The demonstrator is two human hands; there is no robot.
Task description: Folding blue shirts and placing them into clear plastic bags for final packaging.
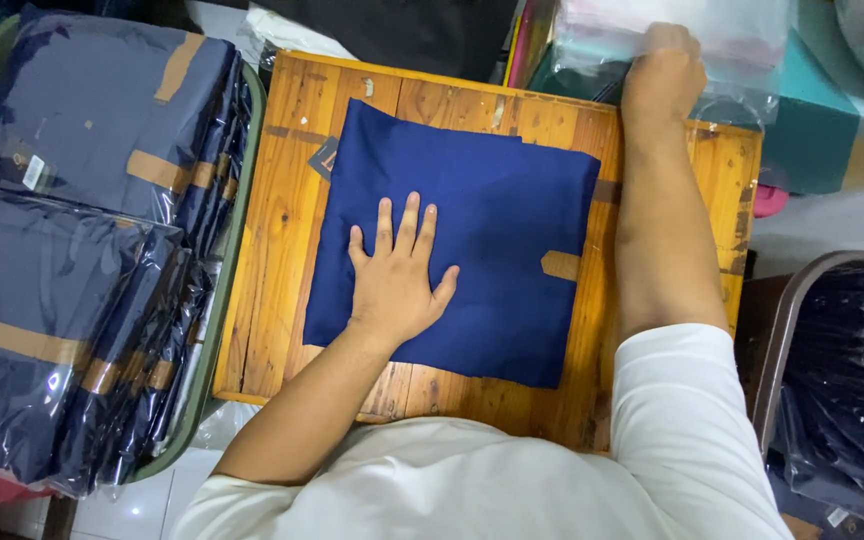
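A folded navy blue garment (492, 230) with a small tan tab lies flat on a small wooden table (272, 240). My left hand (397, 275) rests palm down on the garment's left half, fingers spread. My right hand (662, 75) reaches past the table's far right corner and grips the edge of a stack of clear plastic bags (722, 45). A small dark tag (324, 157) pokes out at the garment's upper left edge.
Left of the table, a green bin (224, 300) holds stacks of navy garments packed in clear bags (72, 250). A dark bin (782, 330) at the right holds more bagged dark garments. A teal box (812, 140) sits behind the table's far right corner.
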